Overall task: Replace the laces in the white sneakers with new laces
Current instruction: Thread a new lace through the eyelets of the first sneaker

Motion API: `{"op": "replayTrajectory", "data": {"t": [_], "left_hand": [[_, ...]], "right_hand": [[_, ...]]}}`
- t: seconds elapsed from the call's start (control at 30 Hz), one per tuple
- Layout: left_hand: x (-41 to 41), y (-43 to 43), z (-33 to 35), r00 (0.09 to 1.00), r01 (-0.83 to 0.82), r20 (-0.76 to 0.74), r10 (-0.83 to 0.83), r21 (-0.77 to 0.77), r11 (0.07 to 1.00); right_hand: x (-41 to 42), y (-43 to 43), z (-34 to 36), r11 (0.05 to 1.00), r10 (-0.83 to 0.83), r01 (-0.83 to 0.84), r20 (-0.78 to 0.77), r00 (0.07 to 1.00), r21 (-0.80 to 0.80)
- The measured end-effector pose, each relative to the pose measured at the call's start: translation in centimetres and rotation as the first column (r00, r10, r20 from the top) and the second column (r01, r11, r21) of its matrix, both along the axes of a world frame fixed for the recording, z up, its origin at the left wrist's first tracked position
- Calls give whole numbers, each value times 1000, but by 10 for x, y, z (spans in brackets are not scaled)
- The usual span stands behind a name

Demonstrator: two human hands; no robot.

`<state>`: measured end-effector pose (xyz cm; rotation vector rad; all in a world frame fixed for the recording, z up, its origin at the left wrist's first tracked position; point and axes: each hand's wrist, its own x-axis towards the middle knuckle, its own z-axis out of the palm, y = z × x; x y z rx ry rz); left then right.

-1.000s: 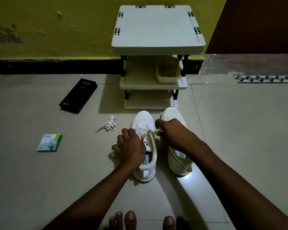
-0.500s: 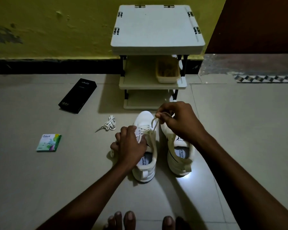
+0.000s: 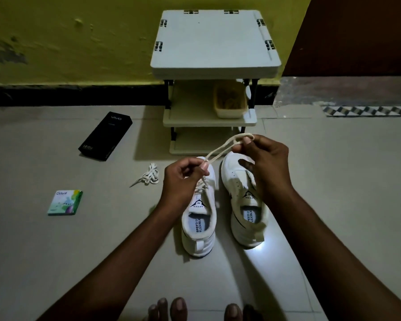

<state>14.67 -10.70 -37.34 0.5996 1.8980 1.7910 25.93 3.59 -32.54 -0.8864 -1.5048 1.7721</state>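
**Item: white sneakers, lace in hand**

Left sneaker (image 3: 198, 228) and right sneaker (image 3: 248, 218) stand side by side on the floor. A lace (image 3: 220, 150) rises from the left sneaker toward 1 o'clock. The left hand (image 3: 183, 181) pinches its lower stretch and the right hand (image 3: 264, 163) pinches its looped end. A bundled lace (image 3: 148, 177) lies at 10 o'clock of the pair, a black box (image 3: 105, 135) at 11 and a shelf rack (image 3: 215, 42) at 12.

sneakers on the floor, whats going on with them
A person sits on the floor with two white sneakers in front of them. Both hands hold one lace drawn taut between them. The left hand pinches it just above the left sneaker, whose eyelets are laced. The right hand pinches its looped far end above the right sneaker, whose visible eyelets show no lace. A bundled lace lies on the floor to the left.
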Motion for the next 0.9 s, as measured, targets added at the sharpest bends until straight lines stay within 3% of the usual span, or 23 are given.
{"op": "replayTrajectory", "data": {"t": [0.13,0.3,0.47,0.67,0.9], "left_hand": [[1,-3,-3,995,15,-94,-20,-52,999],[-6,-5,-8,997,-25,-73,20,-68,997],[-13,-9,-14,994,-68,-98,53,-158,985],[-18,-11,-28,966,-202,-232,110,-418,886],[-13,-16,-23,983,-117,-166,73,-270,956]], "right_hand": [[-3,1,-4,938,-31,5,-72,997,-345],[-3,13,0,936,-49,44,-4,999,-350],[3,26,-3,987,-34,61,175,984,-152],[-5,34,-8,997,-62,47,280,958,60],[-9,35,0,876,-165,1,299,940,482]]}}
